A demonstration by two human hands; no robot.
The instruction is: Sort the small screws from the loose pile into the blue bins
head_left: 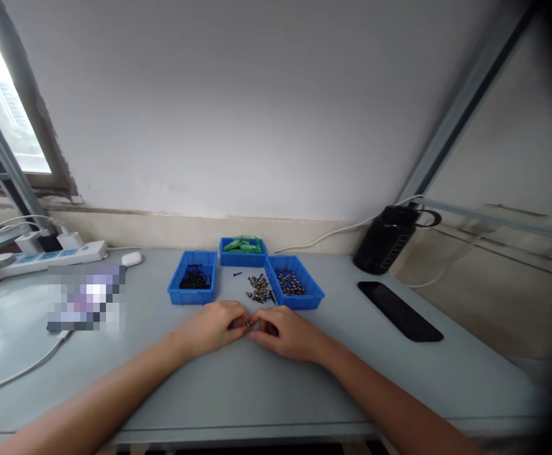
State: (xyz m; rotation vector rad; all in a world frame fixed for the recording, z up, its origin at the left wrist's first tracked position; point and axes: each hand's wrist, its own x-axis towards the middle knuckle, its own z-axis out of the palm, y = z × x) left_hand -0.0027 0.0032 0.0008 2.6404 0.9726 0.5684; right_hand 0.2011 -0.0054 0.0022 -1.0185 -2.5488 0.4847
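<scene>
Both forearms reach in from the near edge of the grey table (266, 392), and the left hand (214, 327) and right hand (288, 333) meet at mid-table, fingertips curled inward and touching. Between them sits a small metallic piece (250, 323), apparently a screw, pinched by both sets of fingers; too small to say more. Just beyond the hands lies a loose pile of screws (258, 289) on the bare tabletop, with one stray black screw (237, 275) near it. Left blue tray (193, 278) holds dark screws; right blue tray (294, 282) holds mixed brassy and dark ones; rear blue tray (242, 251) holds green pieces. Judgement: sorting is partway, since trays are partly filled while the loose pile remains unsorted. Elsewhere: power strip (43, 259) at far left, black phone (399, 311) and dark bottle (384, 240) at right.
</scene>
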